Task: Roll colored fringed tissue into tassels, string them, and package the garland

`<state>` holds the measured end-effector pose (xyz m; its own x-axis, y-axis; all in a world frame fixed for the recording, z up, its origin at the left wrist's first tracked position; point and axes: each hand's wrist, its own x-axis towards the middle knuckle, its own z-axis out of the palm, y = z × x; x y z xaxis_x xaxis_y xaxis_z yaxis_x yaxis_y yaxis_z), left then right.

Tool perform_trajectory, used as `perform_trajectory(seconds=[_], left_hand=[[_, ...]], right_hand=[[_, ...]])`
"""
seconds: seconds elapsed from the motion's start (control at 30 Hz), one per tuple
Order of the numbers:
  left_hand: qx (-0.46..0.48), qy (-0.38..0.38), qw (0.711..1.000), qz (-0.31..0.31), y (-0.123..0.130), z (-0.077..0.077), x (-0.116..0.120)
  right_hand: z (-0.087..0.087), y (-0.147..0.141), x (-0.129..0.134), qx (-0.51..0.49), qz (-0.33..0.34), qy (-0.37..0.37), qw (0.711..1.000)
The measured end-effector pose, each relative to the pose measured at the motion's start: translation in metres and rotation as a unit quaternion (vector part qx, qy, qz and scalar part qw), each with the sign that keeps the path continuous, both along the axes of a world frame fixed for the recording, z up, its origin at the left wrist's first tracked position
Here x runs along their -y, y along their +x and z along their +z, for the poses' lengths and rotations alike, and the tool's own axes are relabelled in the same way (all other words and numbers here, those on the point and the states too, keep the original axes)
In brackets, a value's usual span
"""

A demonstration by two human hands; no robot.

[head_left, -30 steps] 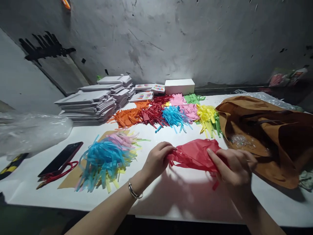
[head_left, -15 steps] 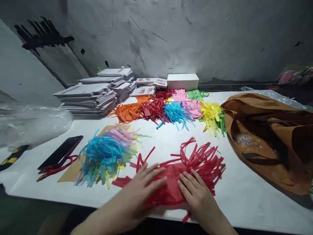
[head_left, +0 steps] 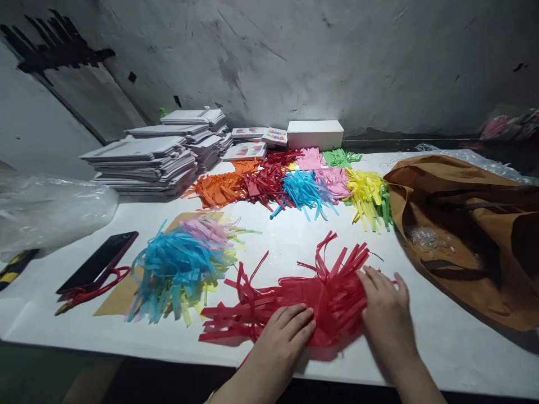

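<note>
A red tissue-paper tassel (head_left: 322,303) lies spread near the table's front edge, its cut strips fanning out to both sides. Across its middle my left hand (head_left: 284,339) rests with fingers stretched out, pressing on the paper. At the right end of the fringe is my right hand (head_left: 385,314), fingers apart and touching the outer strips. To the left, blue, pink and yellow tissue tassels (head_left: 181,258) are heaped on a flat brown sheet (head_left: 115,294).
Further back lie several bunched tassels (head_left: 219,191), white boxes (head_left: 315,134) and stacked white flat cartons (head_left: 143,163). A phone (head_left: 99,264), red-handled scissors (head_left: 95,292) and plastic wrap (head_left: 54,210) are at left. An open brown bag (head_left: 442,292) occupies the right.
My left hand has moved right onto the tassel's middle. My right hand has shifted right to the fringe's outer end. The left strips are now more spread and visible.
</note>
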<state>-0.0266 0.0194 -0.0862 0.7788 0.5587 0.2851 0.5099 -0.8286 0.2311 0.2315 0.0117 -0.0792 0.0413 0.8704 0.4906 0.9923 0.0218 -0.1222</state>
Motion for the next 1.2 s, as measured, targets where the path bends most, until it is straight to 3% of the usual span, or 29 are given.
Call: perform_trajectory(seconds=[0.13,0.23,0.27,0.33,0.37,0.43,0.5,0.6,0.77,0.93,1.2], left_hand=[[-0.001,0.012,1.0,-0.014,-0.001,0.001,-0.001],[0.002,0.011,1.0,-0.013,0.001,0.001,-0.002],[0.005,0.01,1.0,-0.012,0.003,0.002,-0.002],[0.017,0.006,1.0,-0.014,0.007,0.002,0.001],[0.023,0.003,1.0,-0.02,0.009,0.002,0.002],[0.034,-0.011,0.999,-0.032,0.012,0.003,0.006],[0.037,-0.034,0.998,-0.025,0.011,0.007,0.008],[0.015,-0.076,0.997,-0.013,0.001,0.022,0.002],[-0.045,-0.094,0.994,-0.012,-0.006,0.048,-0.028],[-0.105,-0.025,0.991,0.076,-0.007,0.049,-0.06],[-0.107,0.05,0.979,0.166,-0.055,0.052,-0.075]], right_hand=[[-0.007,0.076,0.028,0.086,-0.069,0.023,0.994],[0.0,0.098,0.053,0.1,-0.154,0.08,0.98],[0.006,0.092,0.058,0.093,-0.161,0.108,0.977],[0.018,0.062,0.062,0.068,-0.098,0.163,0.979],[0.023,0.04,0.06,0.048,-0.005,0.172,0.984],[0.027,-0.004,0.054,0.032,0.222,0.103,0.969],[0.024,-0.038,0.046,0.023,0.296,0.075,0.952],[0.012,-0.056,0.041,0.011,0.293,0.034,0.955],[-0.007,-0.047,0.048,-0.007,0.286,0.032,0.958],[-0.016,-0.049,0.05,-0.004,0.277,0.069,0.958],[-0.023,-0.059,0.046,-0.02,0.255,0.106,0.961]])
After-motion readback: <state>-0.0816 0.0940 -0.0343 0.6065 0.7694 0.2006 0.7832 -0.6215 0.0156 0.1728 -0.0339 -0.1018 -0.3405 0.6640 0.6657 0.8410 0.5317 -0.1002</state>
